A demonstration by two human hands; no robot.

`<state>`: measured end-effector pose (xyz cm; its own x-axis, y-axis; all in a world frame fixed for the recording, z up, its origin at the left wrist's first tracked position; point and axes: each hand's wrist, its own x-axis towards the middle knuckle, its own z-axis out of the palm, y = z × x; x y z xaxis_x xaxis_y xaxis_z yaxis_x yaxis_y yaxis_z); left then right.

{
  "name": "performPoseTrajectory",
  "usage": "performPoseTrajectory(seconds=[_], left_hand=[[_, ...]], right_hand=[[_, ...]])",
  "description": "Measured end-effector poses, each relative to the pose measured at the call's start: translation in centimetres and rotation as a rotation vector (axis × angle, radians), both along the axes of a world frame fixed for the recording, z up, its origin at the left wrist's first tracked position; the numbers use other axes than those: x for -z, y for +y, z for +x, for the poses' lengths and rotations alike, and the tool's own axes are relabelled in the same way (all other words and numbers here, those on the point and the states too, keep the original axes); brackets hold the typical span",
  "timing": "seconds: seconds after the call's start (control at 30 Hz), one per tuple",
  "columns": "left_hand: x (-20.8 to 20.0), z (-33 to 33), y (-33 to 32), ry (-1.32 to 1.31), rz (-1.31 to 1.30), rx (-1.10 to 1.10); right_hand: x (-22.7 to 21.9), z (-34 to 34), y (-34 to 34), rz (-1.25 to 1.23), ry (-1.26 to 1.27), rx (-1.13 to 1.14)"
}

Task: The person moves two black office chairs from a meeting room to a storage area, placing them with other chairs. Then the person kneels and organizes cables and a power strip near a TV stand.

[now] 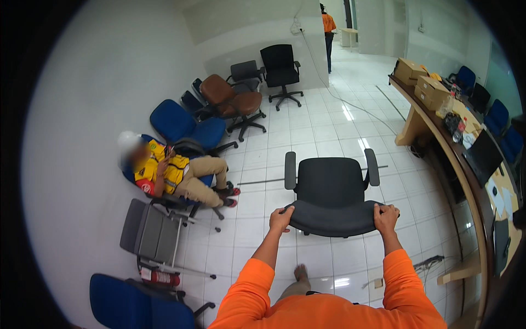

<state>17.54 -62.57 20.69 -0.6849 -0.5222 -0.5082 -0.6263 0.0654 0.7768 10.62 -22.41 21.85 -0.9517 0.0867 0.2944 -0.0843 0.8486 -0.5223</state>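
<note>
Right in front of me stands a black office chair (330, 181) with two armrests, its backrest (331, 218) toward me. My left hand (280, 220) is closed round the left top corner of that backrest. At the opposite corner, my right hand (386, 217) grips the edge in the same way, fingers curled over it. Both arms, in orange sleeves, stretch forward. The chair's base and wheels are mostly hidden under the seat.
A person in a yellow vest (176, 171) sits at left among blue chairs (189, 127), a brown chair (233, 100) and a grey chair (150, 230). A fire extinguisher (160, 277) lies nearby. At right runs a long desk (461, 164) with boxes. Cables (430, 264) lie on the tiles.
</note>
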Motion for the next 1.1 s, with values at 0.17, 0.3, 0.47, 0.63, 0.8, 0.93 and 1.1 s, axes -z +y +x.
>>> performPoseTrajectory(seconds=[0.17,0.3,0.47,0.63,0.8,0.93,1.1], left_hand=[[-2.8,-16.6,-4.5,-0.171,-0.098,0.144],[-2.3,-28.8,-6.7,-0.152,-0.156,0.056],[1.2,-43.9,-9.7,-0.029,-0.150,-0.025],[2.7,-58.7,-10.0,0.014,-0.199,-0.178],[1.8,-74.4,-11.5,0.005,-0.127,-0.139],[2.2,-85.8,-12.0,0.048,-0.154,-0.140],[3.4,-100.8,-12.3,0.144,-0.089,-0.210]], right_hand=[[0.4,-14.4,-4.9,-0.058,0.035,0.134],[0.7,-24.9,-7.6,0.003,0.053,0.150],[1.6,-39.6,-10.2,0.005,0.052,0.177],[1.7,-53.9,-11.7,-0.029,0.047,0.143],[0.7,-67.7,-13.1,-0.019,-0.050,0.186],[1.0,-78.0,-14.2,0.010,-0.070,0.257],[1.7,-91.2,-15.1,-0.013,-0.111,0.371]])
